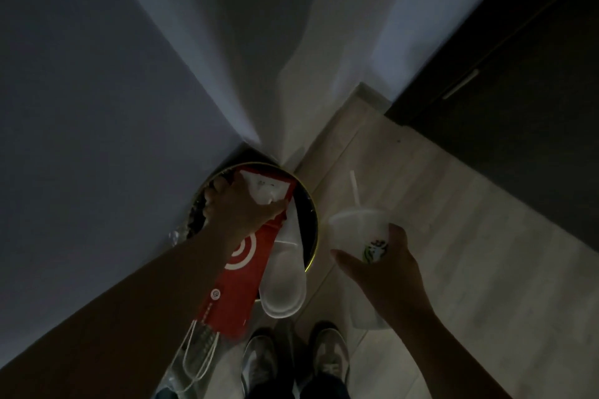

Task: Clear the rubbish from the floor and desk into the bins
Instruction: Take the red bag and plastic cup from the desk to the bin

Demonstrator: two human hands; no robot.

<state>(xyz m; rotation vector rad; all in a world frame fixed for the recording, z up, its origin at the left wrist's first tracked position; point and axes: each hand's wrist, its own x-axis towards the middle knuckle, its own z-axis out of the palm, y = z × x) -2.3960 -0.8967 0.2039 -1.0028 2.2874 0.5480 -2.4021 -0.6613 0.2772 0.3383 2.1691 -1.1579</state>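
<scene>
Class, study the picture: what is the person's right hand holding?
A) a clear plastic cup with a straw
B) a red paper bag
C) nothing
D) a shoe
A: the right hand grips the clear cup, its straw sticking up, beside the bin.

Red bag [241,275]: white concentric-ring mark; small circled "@" sign below it.
Clear cup [356,228]: green-and-black logo, wording illegible.

A dim indoor corner, likely a home; pale plank floor [453,223]; plain white walls [97,74]; dark cupboard [525,126] with a bar handle [461,84]; round bin [315,217].
</scene>
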